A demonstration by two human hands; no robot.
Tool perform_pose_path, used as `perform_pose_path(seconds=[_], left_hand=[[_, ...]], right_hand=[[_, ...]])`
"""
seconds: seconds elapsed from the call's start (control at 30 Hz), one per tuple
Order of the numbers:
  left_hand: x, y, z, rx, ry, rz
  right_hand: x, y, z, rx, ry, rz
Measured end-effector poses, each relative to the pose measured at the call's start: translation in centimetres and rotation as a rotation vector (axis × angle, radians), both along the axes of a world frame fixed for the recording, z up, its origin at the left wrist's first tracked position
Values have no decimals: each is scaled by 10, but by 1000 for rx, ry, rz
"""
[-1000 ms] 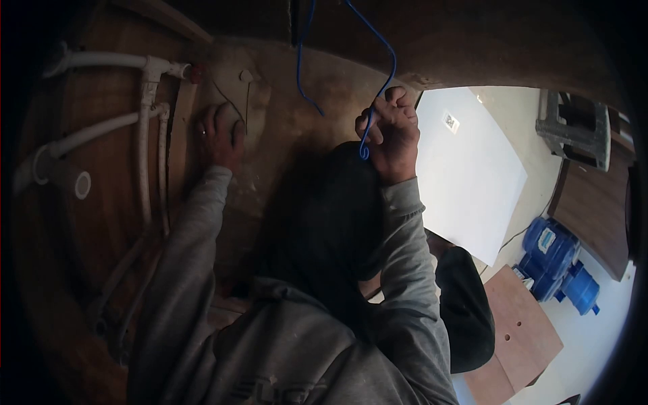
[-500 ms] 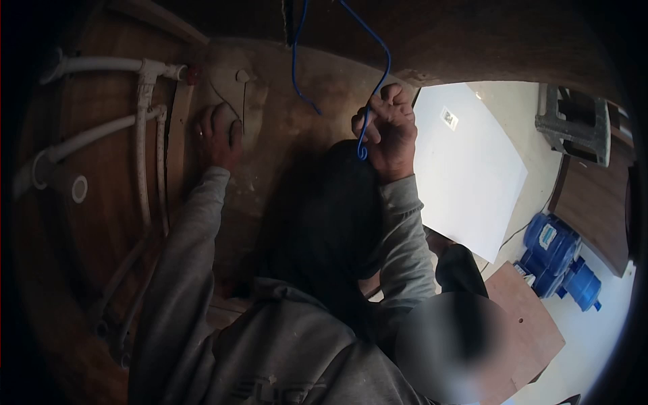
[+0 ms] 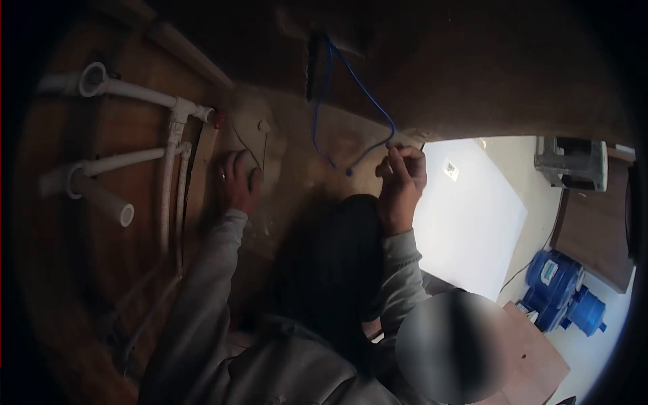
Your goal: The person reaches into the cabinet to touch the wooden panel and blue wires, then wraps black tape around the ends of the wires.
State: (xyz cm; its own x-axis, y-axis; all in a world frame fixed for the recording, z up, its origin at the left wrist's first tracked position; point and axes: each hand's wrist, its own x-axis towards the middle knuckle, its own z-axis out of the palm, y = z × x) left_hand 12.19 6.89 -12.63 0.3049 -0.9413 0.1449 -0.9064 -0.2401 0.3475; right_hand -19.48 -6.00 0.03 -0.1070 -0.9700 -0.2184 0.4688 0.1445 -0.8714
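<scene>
The thin blue wire (image 3: pixel 368 94) drops from a dark slot above the grey plaster patch (image 3: pixel 283 145) on the brown wall. A second ago its tail looped down through the right fist; now the right hand (image 3: pixel 403 185) has shifted, and its grip pinches the strand between fingertips, right of the patch; the cut end dangles free over the patch, seemingly easier to steer. The left hand (image 3: pixel 239 182) stays pressed flat on the patch's lower left, unclenched, holding nothing; white plastic pipes (image 3: pixel 169 162) run left of the patch.

Left hand (image 3: pixel 239 182) flat and raised — right hand (image 3: pixel 401 182) pinched
</scene>
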Motion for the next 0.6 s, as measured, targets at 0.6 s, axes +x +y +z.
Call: perform_pose_path(seconds=[0.6], left_hand=[[42,6,-63,-80,-162,-117]], right_hand=[[-85,45,31,-273,1026,698]])
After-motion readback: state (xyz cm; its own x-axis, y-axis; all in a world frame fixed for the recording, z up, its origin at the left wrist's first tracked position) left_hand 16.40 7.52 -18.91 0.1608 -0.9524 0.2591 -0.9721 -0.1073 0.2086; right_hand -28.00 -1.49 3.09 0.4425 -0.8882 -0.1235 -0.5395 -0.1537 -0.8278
